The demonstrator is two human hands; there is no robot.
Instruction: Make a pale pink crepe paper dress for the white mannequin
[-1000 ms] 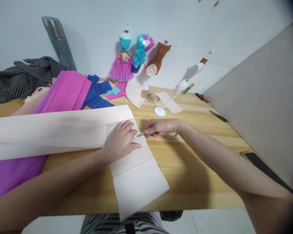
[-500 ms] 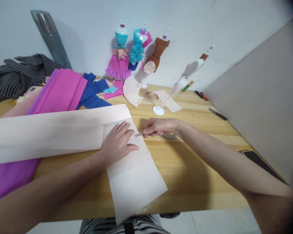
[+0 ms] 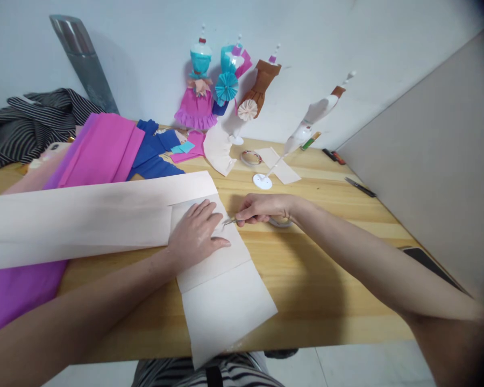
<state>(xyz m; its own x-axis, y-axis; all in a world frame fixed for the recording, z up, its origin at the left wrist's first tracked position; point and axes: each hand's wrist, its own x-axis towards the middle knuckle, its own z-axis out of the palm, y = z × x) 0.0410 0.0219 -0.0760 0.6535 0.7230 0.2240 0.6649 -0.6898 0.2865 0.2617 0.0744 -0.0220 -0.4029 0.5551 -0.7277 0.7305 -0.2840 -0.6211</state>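
My left hand lies flat with fingers apart, pressing on a pale, creased sheet of crepe paper that hangs over the table's front edge. A longer strip of the same paper stretches away to the left. My right hand is closed around what looks like small scissors. Their thin metal tips lie over the sheet's right edge, close to my left fingers; the handles are hidden in my grip. Behind the right hand, by the wrist, a whitish ring partly shows.
Several small dress forms stand at the back, a bare one leaning right. Folded magenta crepe paper and blue pieces lie at left. A tape roll, a cutter knife and a dark phone-like slab are also there.
Both hands stay almost where they were. The metal tips at the paper's edge look slightly more spread apart now; the view has shifted a little.
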